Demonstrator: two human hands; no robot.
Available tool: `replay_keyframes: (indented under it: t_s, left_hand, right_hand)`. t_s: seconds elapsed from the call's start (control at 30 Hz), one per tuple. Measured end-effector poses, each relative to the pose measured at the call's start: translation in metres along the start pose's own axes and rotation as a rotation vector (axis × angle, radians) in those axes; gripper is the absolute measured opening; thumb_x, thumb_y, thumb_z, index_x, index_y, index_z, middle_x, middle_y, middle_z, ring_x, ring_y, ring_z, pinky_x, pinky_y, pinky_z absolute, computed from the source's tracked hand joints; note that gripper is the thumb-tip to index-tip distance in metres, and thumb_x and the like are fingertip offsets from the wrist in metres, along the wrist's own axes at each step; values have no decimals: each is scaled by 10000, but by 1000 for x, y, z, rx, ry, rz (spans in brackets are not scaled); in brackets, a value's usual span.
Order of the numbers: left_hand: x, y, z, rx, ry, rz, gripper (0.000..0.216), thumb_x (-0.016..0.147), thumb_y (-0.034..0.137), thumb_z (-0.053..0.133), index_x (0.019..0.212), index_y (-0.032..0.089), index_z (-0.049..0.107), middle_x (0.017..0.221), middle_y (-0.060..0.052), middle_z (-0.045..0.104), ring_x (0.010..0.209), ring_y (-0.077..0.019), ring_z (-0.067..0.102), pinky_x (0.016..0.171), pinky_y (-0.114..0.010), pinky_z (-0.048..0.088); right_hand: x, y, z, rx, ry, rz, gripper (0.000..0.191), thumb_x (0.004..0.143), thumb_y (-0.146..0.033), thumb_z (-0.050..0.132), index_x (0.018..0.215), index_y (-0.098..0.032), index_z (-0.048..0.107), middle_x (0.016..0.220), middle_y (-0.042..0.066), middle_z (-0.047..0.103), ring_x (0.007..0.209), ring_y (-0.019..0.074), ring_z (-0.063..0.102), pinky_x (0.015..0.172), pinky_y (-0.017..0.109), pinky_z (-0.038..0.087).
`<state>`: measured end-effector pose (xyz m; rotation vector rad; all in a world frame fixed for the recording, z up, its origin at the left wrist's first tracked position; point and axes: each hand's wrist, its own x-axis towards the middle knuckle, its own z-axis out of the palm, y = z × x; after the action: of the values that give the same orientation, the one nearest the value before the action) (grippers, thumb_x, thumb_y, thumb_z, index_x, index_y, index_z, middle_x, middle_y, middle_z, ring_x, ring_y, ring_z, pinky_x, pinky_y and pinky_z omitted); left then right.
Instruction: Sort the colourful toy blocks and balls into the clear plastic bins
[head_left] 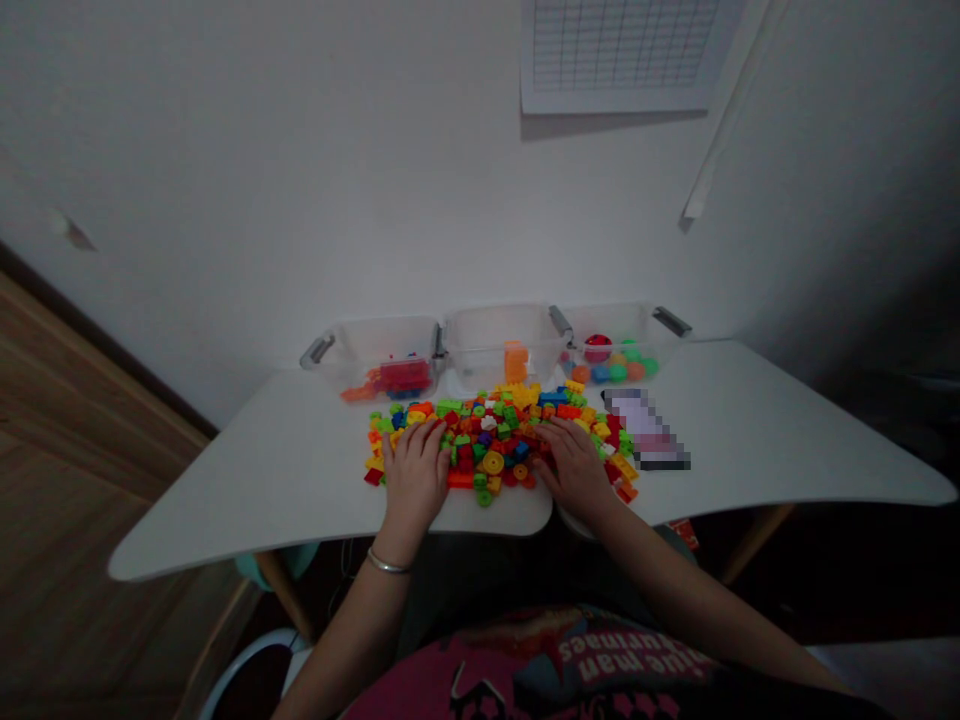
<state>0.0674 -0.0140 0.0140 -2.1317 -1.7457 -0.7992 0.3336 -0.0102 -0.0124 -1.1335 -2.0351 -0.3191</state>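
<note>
A heap of small coloured plastic bricks (495,430) lies on the white table (300,470) in front of me. My left hand (414,472) rests palm down on the heap's left side, fingers stretched over the pieces. My right hand (574,462) lies flat on the heap's right side, fingers pointing left into the bricks. Neither hand visibly holds a piece. A silver bracelet sits on my left wrist.
Three clear bins stand at the table's back edge: the left bin (375,355) with red and orange pieces, the middle bin (499,345) with orange bricks, the right bin (615,345) with coloured balls. A blurred flat object (646,430) lies right of the heap. The wall is close behind.
</note>
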Motion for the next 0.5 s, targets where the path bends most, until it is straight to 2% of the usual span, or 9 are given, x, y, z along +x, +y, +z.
replay_keyframes:
  t_s: [0.17, 0.33, 0.5]
  left_hand:
    - [3, -13, -19, 34, 36, -69, 385, 935, 276, 430, 1236, 183, 650, 1285, -121, 657, 1216, -323, 546, 1136, -601, 270]
    - [6, -26, -29, 122, -83, -120, 374, 919, 286, 440, 1160, 169, 702, 1209, -140, 684, 1112, -331, 589, 1052, -567, 375]
    - [7, -28, -32, 165, -179, -124, 383, 918, 294, 441, 1173, 174, 700, 1196, -143, 693, 1093, -335, 609, 1046, -568, 377]
  right_hand:
    - [0, 0, 1, 4, 1, -2, 377, 928, -297, 524, 1270, -145, 578, 1224, 136, 669, 1238, 294, 535, 1063, 504, 447]
    - [0, 0, 1, -1, -4, 6, 375, 931, -290, 511, 1273, -150, 575, 1225, 139, 672, 1234, 294, 541, 1058, 517, 447]
    - [0, 0, 1, -9, -7, 4, 375, 928, -291, 516, 1269, -148, 577, 1228, 137, 670, 1235, 293, 539, 1065, 508, 440]
